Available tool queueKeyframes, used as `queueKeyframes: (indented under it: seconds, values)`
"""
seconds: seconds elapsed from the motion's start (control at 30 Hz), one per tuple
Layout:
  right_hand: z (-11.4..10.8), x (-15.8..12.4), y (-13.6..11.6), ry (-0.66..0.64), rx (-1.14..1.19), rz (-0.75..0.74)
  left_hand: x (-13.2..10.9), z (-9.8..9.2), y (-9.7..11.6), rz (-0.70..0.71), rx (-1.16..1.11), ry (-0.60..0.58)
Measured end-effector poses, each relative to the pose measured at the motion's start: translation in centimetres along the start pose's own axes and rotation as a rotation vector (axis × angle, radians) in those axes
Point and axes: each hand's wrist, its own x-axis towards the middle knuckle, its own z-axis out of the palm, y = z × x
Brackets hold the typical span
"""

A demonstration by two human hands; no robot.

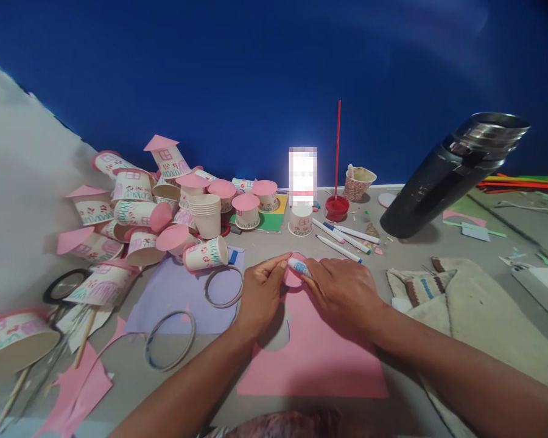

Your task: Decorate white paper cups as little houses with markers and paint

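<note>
My left hand (265, 292) pinches the edge of a small pink paper circle (293, 280). In my right hand (342, 289) is a white glue stick (300, 267) with a blue label, its tip against or just over the circle. Below both hands lies a pink paper sheet (319, 359) with a rounded piece cut from its left side. Beyond them a decorated paper cup (300, 221) stands upside down, a window drawn on it. Several marker pens (342, 246) lie right of that cup.
Cups with pink paper roofs (246, 210) crowd the left, around a stack of plain cups (205, 216). Two rings (170, 340) lie near purple paper (164, 286). At right are a leaning black flask (442, 182), a cloth (493, 310) and a red pot (337, 208) with a stick.
</note>
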Motion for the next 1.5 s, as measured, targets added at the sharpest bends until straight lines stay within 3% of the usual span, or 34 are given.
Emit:
queueKeyframes:
  seconds: [0.23,0.47,0.67,0.87,0.97,1.07,1.2,1.3,1.37,1.5]
  values:
    - [0.1,0.1,0.1,-0.031,-0.006,0.053,-0.6,0.5,-0.5,-0.049,-0.097,0.065]
    - [0.0,-0.1,0.7,-0.041,0.073,0.045,-0.2,-0.1,-0.6,-0.137,-0.282,-0.058]
    - [0.3,-0.2,1.5,-0.096,0.339,0.161,0.0,-0.6,0.6,-0.100,-0.113,-0.063]
    - [-0.3,0.6,1.9,-0.153,0.866,0.371,0.4,-0.5,0.3,-0.142,-0.193,-0.153]
    - [-0.5,0.9,2.3,-0.193,1.081,0.445,0.5,-0.7,0.4,-0.186,-0.100,-0.144]
    - [-0.4,0.8,2.6,-0.248,1.245,0.477,0.3,-0.9,0.9,-0.120,-0.012,-0.134]
    - [-0.5,0.6,2.4,-0.303,1.317,0.440,-0.5,-0.7,1.3,0.011,-0.137,-0.140]
    - [-0.6,0.7,1.7,-0.355,1.336,0.401,-0.9,-0.3,1.3,-0.049,-0.306,-0.249]
    - [-0.5,0.8,1.2,-0.354,1.377,0.449,-1.0,-0.2,1.1,-0.108,-0.387,-0.277]
    - [-0.3,0.8,0.8,-0.369,1.449,0.641,-1.0,-0.3,1.1,-0.089,-0.415,-0.209]
